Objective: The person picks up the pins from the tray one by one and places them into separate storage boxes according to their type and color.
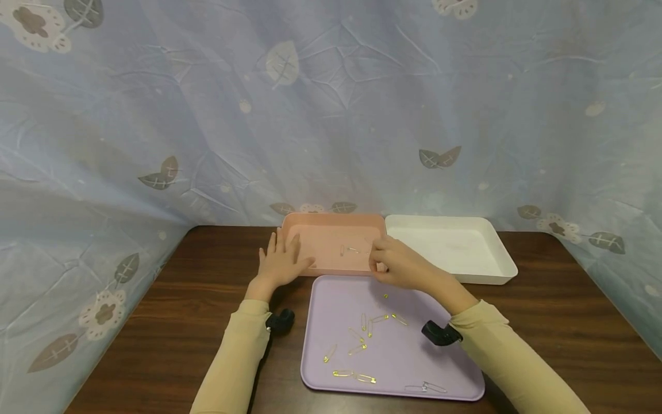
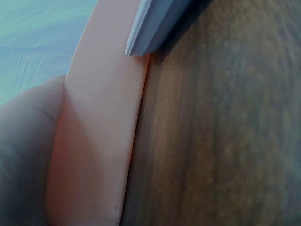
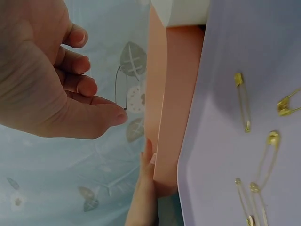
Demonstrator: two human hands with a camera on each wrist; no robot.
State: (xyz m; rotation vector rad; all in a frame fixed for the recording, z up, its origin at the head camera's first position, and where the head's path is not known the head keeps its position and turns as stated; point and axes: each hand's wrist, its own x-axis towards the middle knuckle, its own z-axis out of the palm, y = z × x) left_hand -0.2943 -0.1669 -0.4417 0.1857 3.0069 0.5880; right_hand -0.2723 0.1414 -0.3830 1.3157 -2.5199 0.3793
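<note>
My right hand is over the right end of the pink tray. In the right wrist view its thumb and index finger pinch a thin, dark-looking safety pin by one end. My left hand rests at the pink tray's left edge with fingers spread, the thumb reaching along the front rim. Inside that tray lie a few safety pins. Gold safety pins are scattered over the lilac tray in front, and silver safety pins lie near its front edge.
A white tray stands right of the pink one, side by side with it. The lilac tray's back edge lies close to the pink tray's front wall. All stand on a dark wooden table, with a patterned curtain behind.
</note>
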